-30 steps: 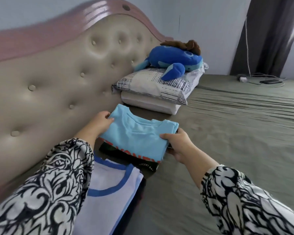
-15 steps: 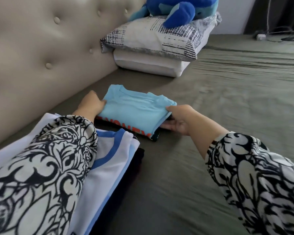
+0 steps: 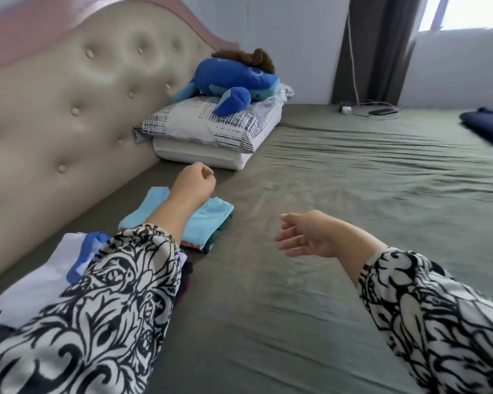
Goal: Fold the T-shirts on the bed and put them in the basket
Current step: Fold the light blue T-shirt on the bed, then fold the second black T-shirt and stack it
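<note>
On the bed (image 3: 353,194), both hands have released the folded light-blue T-shirt (image 3: 208,220), empty now.

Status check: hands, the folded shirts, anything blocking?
Left hand loosely curled, holding nothing, above light blue T-shirt. Right hand open, clear of it. Shirt folded atop dark one. No basket visible.

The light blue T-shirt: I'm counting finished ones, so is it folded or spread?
Folded. The light blue T-shirt lies as a compact rectangle on a dark folded shirt.
</note>
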